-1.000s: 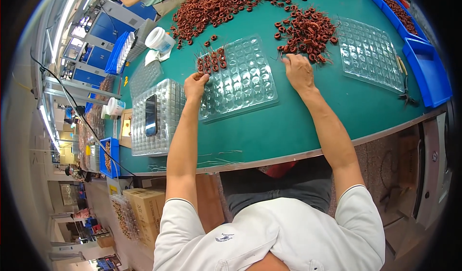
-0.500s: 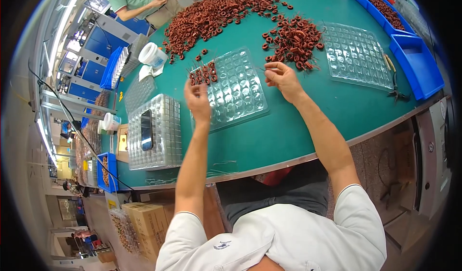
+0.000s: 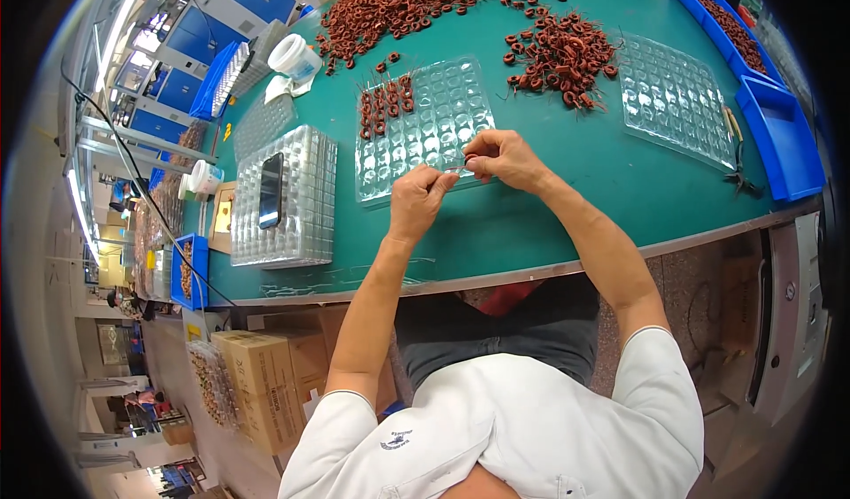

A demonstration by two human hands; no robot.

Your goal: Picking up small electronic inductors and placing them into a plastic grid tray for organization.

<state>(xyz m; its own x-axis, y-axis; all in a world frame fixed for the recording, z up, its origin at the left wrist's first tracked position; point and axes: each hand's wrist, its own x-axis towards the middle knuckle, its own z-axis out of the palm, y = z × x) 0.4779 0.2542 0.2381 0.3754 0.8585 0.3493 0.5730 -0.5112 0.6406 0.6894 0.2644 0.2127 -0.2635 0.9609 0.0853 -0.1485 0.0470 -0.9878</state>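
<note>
Latest change, left to right: my left hand (image 3: 416, 200) has come away from the filled rows, and my right hand (image 3: 512, 162) has come over from the smaller loose heap of red-brown rings (image 3: 567, 61). Both now meet above the near right part of the clear plastic pocketed tray (image 3: 376, 173). I judge that the work has passed from picking up a piece to handling it between both hands.

Left hand: fingers curled, thumb and forefinger pinched together, apparently on a thin end of the held ring; too small to be certain.

Right hand: thumb and fingertips pinched on a single red-brown ring (image 3: 470, 157), just beside the left fingertips, not seated in a pocket.

Other items, left to right, on the green-topped bench (image 3: 549, 224):
- Stack of clear plastic trays (image 3: 305, 244); dark rectangular phone (image 3: 271, 189) lying on top.
- White plastic tub (image 3: 295, 56), beyond the stack.
- Red-brown rings with thin ends (image 3: 386, 102), several short rows, in the tray's far left pockets.
- Large loose heap of red-brown rings (image 3: 398, 12), beyond the tray.
- Second clear plastic pocketed tray (image 3: 677, 92), right of the smaller heap.
- Hand tool with yellowish handles (image 3: 734, 125), just beside that tray.
- Blue plastic bin (image 3: 781, 120), rightmost.
</note>
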